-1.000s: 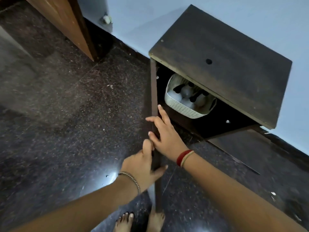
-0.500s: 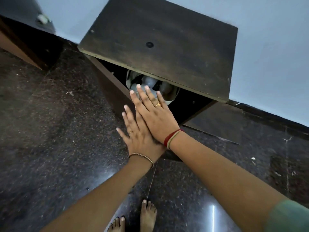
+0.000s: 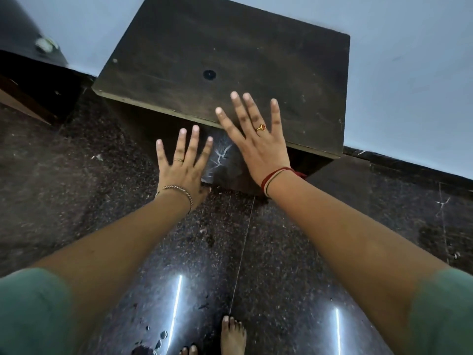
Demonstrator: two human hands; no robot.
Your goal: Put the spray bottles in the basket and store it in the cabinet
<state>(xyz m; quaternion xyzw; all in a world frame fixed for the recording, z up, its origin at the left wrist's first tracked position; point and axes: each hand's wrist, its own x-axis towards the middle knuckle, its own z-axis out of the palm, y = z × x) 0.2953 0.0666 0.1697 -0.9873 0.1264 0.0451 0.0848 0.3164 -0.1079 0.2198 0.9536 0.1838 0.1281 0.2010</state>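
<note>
A low dark wooden cabinet [image 3: 230, 52] stands on the floor against a pale blue wall. Its dark front door [image 3: 225, 165] shows between my two hands and covers the opening. The basket and the spray bottles are out of sight behind it. My left hand [image 3: 183, 162] is flat with fingers spread over the door's left part. My right hand [image 3: 256, 139] is also spread flat, over the door's top and the front edge of the cabinet top. Neither hand holds anything.
Dark speckled stone floor [image 3: 64, 188] lies all around, glossy with light reflections. A brown wooden edge [image 3: 23, 108] sits at the far left. A second dark panel [image 3: 358, 172] lies to the cabinet's right. My bare feet [image 3: 230, 336] are at the bottom.
The cabinet door has swung from open to over the opening, hiding the white basket and bottles. Both hands went from gripping the door's edge to lying spread flat and apart.
</note>
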